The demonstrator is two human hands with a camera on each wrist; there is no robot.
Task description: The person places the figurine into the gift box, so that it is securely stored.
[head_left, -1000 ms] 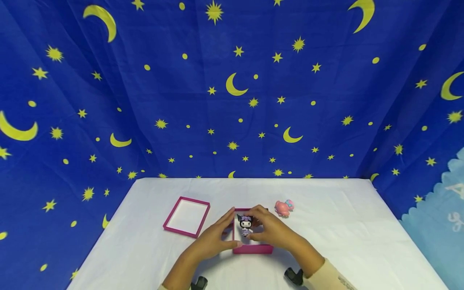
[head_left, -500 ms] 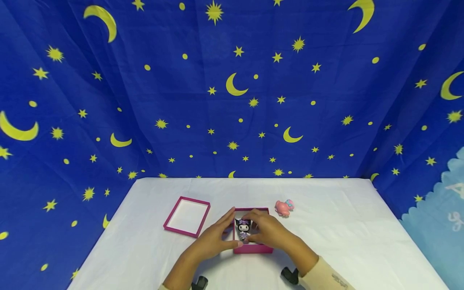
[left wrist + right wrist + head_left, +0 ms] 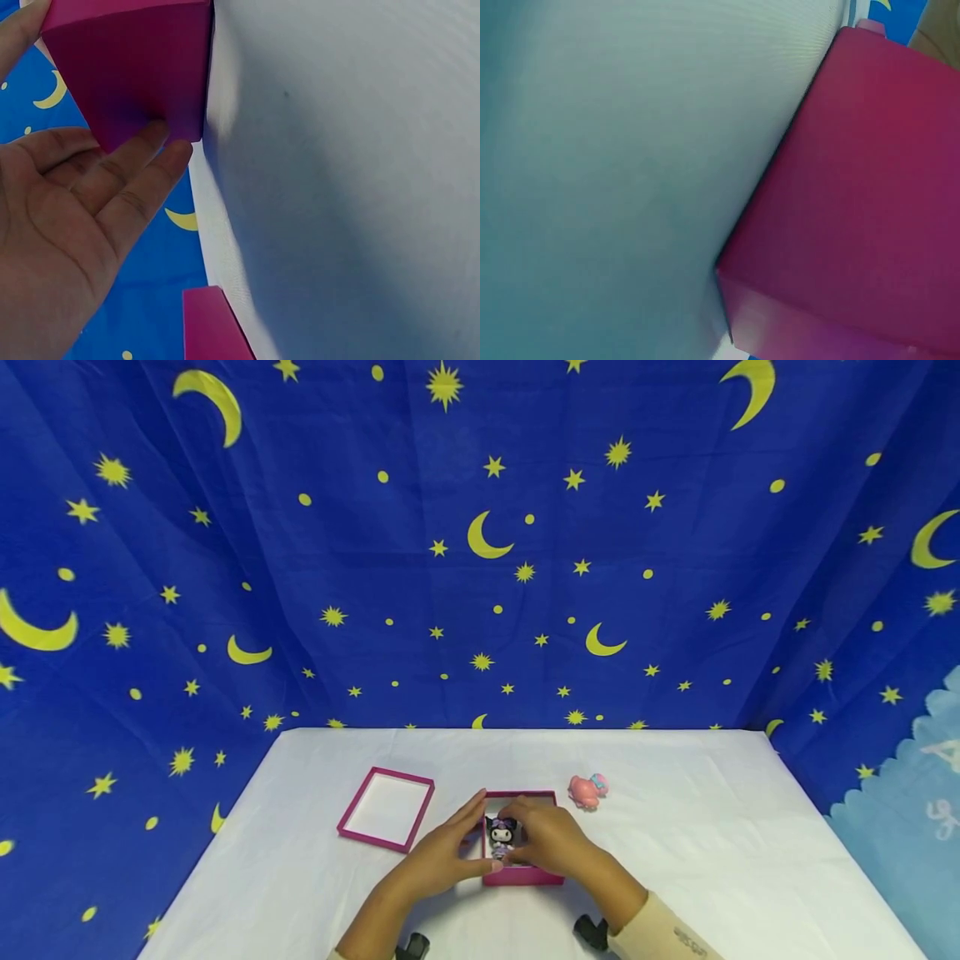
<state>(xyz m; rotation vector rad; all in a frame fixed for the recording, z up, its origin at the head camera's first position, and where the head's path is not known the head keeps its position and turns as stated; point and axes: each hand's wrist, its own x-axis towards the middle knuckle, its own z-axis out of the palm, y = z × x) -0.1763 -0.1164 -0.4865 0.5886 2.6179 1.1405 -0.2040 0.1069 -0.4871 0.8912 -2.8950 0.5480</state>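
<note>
Your right hand point(image 3: 557, 837) is pinching a doll point(image 3: 501, 835) at the opening of a pink box point(image 3: 522, 877); your left hand point(image 3: 439, 858), fingers apart, is touching the box's side.

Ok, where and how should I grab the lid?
I'd pinch the lid by its left rim, reaching down from the left. It lies hollow side up, so that raised wall should fit between thumb and finger, and the left hand and box are on its other side.

I see the right fingers point(image 3: 523, 809) covering part of the figurine point(image 3: 501, 836); its feet I cannot clearly make out.
</note>
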